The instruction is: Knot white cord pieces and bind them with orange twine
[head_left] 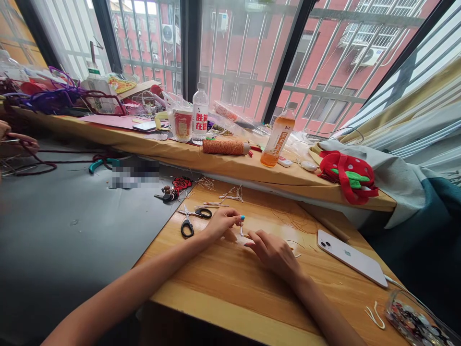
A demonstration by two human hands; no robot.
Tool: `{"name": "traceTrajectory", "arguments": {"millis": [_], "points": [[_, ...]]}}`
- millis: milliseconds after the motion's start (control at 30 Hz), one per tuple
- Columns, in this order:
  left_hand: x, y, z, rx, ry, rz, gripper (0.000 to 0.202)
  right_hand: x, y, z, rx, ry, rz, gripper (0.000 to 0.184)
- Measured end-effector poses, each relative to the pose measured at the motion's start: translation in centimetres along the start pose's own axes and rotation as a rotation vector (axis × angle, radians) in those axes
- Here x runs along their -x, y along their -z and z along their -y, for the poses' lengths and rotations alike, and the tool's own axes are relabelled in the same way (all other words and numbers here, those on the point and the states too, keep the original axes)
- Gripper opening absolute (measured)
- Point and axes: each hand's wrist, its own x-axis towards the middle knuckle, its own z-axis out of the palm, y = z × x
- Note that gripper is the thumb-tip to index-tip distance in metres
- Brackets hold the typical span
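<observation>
My left hand [225, 223] is closed in a pinch, thumb and finger on the upper end of a short white cord [241, 230] just above the wooden table. Close by on the right, my right hand [272, 250] has its fingers bent together at the cord's lower end. A thin orange-brown bit shows at its fingertips, too small to name. Scissors [189, 213] with black handles lie spread beside my left wrist. Behind my hands are loose white cord pieces [234, 194], and fine brown thread [293, 221] curls to the right.
A pale phone [351, 257] with a cable lies at right, near a clear box [414, 312] of beads. On the ledge stand a thread spool [225, 147], a tea bottle [279, 137] and a red pouch [347, 170]. Another person's hand [21, 142] holds dark red cord at far left.
</observation>
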Motion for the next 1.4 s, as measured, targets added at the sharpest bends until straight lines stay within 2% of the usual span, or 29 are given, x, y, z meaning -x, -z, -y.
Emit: {"name": "traceTrajectory", "arguments": {"millis": [133, 300, 533, 767, 967, 1167, 1400], "points": [[0.04, -0.04, -0.09, 0.019, 0.023, 0.012, 0.022, 0.03, 0.07, -0.07, 0.01, 0.045, -0.043, 0.02], [0.12, -0.08, -0.17, 0.03, -0.038, 0.066, 0.022, 0.05, -0.25, -0.51, -0.015, 0.116, -0.095, 0.018], [-0.16, 0.14, 0.42, -0.005, -0.06, 0.044, 0.021, -0.02, -0.37, -0.44, -0.006, -0.076, -0.047, 0.021], [0.04, 0.09, -0.03, -0.006, -0.03, 0.058, 0.02, 0.13, -0.34, -0.38, -0.047, -0.02, -0.018, 0.019], [0.23, -0.1, -0.17, -0.027, -0.025, 0.068, 0.019, 0.27, -0.32, -0.72, 0.027, 0.063, -0.09, 0.021], [0.11, -0.03, -0.32, -0.024, -0.01, 0.04, 0.021, -0.21, -0.57, -0.42, 0.067, -0.041, -0.066, 0.019], [0.13, -0.05, -0.29, -0.03, 0.007, 0.05, 0.02, 0.08, -0.76, -0.31, 0.021, -0.039, -0.076, 0.016]]}}
